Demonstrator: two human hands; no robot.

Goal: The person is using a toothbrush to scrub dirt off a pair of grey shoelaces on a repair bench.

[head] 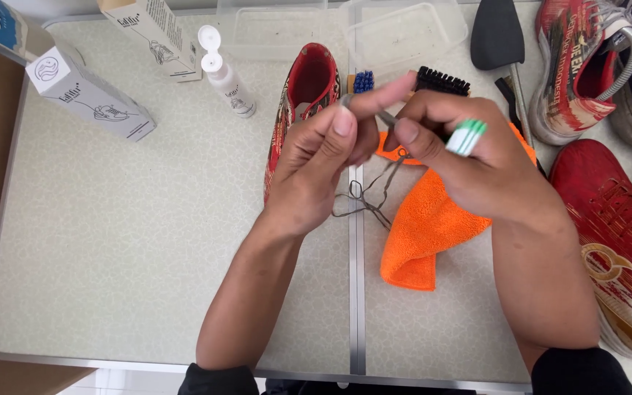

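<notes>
Meanwhile white boxes top left; hands pinch grey lace.

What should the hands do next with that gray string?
Probably pull the gray shoelace a bit further through the fingers. The left hand and right hand pinch its top end together, the rest dangles in loops above the table, and the right hand also grips a green-and-white brush handle.
</notes>
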